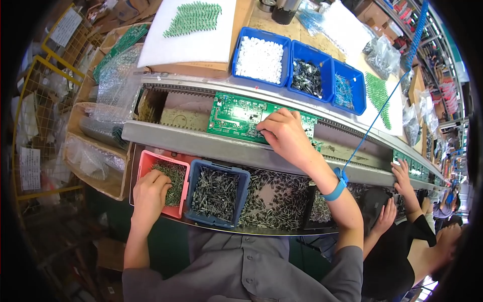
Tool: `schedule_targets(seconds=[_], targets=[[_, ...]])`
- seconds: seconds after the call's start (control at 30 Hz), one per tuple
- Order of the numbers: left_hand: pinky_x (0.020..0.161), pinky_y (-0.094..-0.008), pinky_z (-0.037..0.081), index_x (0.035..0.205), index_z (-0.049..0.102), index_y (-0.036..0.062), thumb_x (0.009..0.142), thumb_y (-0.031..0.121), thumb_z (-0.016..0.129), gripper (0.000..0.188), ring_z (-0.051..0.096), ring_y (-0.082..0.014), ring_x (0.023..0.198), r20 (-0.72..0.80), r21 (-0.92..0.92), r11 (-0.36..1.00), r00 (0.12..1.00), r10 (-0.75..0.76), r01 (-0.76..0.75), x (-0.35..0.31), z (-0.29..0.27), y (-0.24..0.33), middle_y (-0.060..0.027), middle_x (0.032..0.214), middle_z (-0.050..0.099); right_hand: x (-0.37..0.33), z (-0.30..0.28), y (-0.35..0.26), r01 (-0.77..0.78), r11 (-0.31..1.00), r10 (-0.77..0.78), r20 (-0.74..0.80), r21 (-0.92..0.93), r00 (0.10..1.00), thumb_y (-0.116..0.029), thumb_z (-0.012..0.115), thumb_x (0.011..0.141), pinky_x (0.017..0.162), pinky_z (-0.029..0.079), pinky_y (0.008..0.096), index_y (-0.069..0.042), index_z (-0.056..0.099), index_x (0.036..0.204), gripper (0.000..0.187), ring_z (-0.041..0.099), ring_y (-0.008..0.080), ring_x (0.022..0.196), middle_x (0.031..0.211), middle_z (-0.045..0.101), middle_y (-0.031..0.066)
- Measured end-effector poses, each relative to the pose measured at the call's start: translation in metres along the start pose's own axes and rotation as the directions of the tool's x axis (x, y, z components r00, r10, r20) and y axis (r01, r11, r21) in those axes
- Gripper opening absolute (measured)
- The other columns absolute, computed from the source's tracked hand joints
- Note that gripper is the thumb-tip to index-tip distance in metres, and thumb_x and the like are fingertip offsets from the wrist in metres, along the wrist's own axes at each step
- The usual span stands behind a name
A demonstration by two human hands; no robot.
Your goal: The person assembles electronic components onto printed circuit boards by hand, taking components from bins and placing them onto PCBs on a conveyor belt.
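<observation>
A green circuit board lies on the conveyor rails in front of me. Over its middle is my right hand, fingers pinched down near the board's surface; a small dark part seems to be at the fingertips, too small to name. A blue wrist strap with a coiled cord circles that wrist. My left hand reaches into the pink bin at the near left, which holds small greenish leaded components. Its fingers are curled together at the bin's left side, and what they hold is hidden.
A dark blue bin of black components stands beside the pink one, with a tray of loose leaded parts to its right. Beyond the rail sit three blue bins. A co-worker's hands are at the right. Cardboard boxes stand left.
</observation>
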State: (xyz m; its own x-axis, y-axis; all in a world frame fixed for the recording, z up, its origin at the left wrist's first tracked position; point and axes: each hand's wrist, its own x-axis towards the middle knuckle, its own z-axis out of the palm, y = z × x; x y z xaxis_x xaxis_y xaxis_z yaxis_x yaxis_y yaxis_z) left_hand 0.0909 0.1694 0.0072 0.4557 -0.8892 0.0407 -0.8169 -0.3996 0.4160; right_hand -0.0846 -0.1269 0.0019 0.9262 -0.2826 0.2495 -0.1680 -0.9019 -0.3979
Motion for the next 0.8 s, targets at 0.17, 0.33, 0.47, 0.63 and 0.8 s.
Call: schedule_targets(seconds=[0.17, 0.33, 0.47, 0.63, 0.8], targets=[[0.067, -0.0370, 0.048, 0.081, 0.065, 0.0001, 0.071, -0.001, 0.068, 0.010, 0.060, -0.0293, 0.076, -0.070, -0.120, 0.992, 0.997, -0.041, 0.032, -0.003, -0.002, 0.000, -0.0106, 0.082, 0.060, 0.002, 0.000, -0.002, 0.036, 0.998, -0.035, 0.015, -0.061, 0.999, -0.003, 0.065, 0.075, 0.078, 0.036, 0.0350, -0.009, 0.068, 0.085, 0.012, 0.053, 0.0223, 0.086, 0.083, 0.064, 0.0028], [0.070, -0.0357, 0.049, 0.086, 0.066, -0.0005, 0.074, -0.003, 0.065, 0.012, 0.062, -0.0298, 0.080, -0.140, -0.188, 0.980, 0.985, -0.099, 0.072, -0.004, -0.003, 0.000, -0.0121, 0.086, 0.063, -0.001, 0.008, -0.002, 0.059, 0.989, -0.052, 0.058, -0.136, 0.997, -0.004, 0.066, 0.074, 0.080, 0.036, 0.0373, -0.010, 0.068, 0.087, 0.014, 0.053, 0.0215, 0.086, 0.083, 0.062, 0.0018], [0.071, -0.0357, 0.049, 0.088, 0.065, -0.0018, 0.076, -0.005, 0.064, 0.013, 0.062, -0.0307, 0.081, -0.207, -0.149, 0.989, 0.978, -0.024, -0.007, -0.003, 0.000, -0.006, -0.0136, 0.088, 0.064, -0.003, 0.010, -0.006, 0.082, 0.987, -0.084, -0.007, -0.138, 0.996, -0.005, 0.063, 0.071, 0.079, 0.035, 0.0405, -0.011, 0.066, 0.083, 0.013, 0.053, 0.0218, 0.087, 0.080, 0.060, 0.0017], [0.068, -0.0327, 0.050, 0.090, 0.064, -0.0031, 0.077, -0.007, 0.063, 0.014, 0.062, -0.0296, 0.077, -0.167, -0.298, 0.950, 0.975, -0.150, 0.095, -0.006, 0.002, -0.006, -0.0163, 0.087, 0.064, -0.006, -0.002, -0.044, 0.116, 0.989, -0.116, 0.000, -0.097, 0.993, -0.009, 0.068, 0.074, 0.081, 0.036, 0.0392, -0.011, 0.065, 0.094, 0.021, 0.053, 0.0209, 0.090, 0.088, 0.060, 0.0019], [0.065, -0.0317, 0.049, 0.085, 0.063, -0.0037, 0.073, -0.008, 0.066, 0.013, 0.062, -0.0269, 0.071, -0.047, -0.425, 0.869, 0.953, -0.299, 0.252, -0.004, -0.005, 0.001, -0.0148, 0.082, 0.063, -0.006, 0.007, -0.084, 0.296, 0.955, -0.296, 0.015, 0.014, 0.955, -0.011, 0.062, 0.071, 0.083, 0.036, 0.0391, -0.008, 0.064, 0.090, 0.020, 0.052, 0.0179, 0.085, 0.082, 0.057, 0.0003]])
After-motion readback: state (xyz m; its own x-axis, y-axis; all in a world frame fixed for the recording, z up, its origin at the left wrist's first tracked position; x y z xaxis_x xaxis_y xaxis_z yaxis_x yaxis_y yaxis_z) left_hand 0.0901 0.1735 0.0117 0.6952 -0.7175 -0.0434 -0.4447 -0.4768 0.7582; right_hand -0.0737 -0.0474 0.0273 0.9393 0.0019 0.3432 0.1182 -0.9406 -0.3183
